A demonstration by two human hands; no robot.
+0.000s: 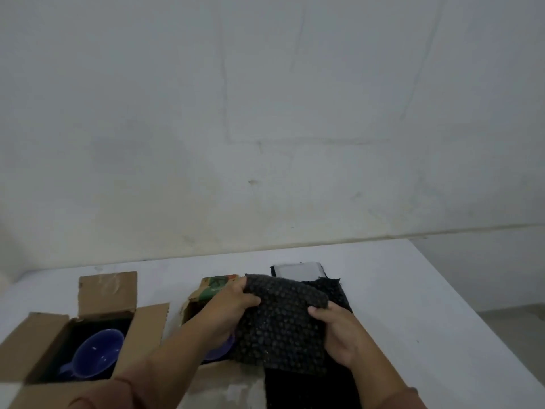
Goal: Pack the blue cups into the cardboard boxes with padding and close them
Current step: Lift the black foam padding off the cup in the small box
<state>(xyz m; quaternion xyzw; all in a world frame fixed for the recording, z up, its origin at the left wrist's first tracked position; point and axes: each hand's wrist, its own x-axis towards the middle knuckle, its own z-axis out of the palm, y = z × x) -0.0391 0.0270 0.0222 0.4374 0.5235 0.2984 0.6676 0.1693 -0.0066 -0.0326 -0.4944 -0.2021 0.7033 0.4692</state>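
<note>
A blue cup (95,354) lies on dark padding inside an open cardboard box (44,332) at the left. A second open cardboard box (200,293) with a printed flap stands in the middle; a sliver of another blue cup (219,351) shows in it under my left arm. Both hands hold a sheet of black bubble wrap (280,323) over that box's right side. My left hand (233,299) grips its upper left corner. My right hand (339,332) pinches its right edge.
More black padding (333,290) lies on the white table (413,290) under and behind the held sheet, with a white-faced rectangular object (298,270) beyond it. The table's right edge runs diagonally at the right. A pale wall rises behind.
</note>
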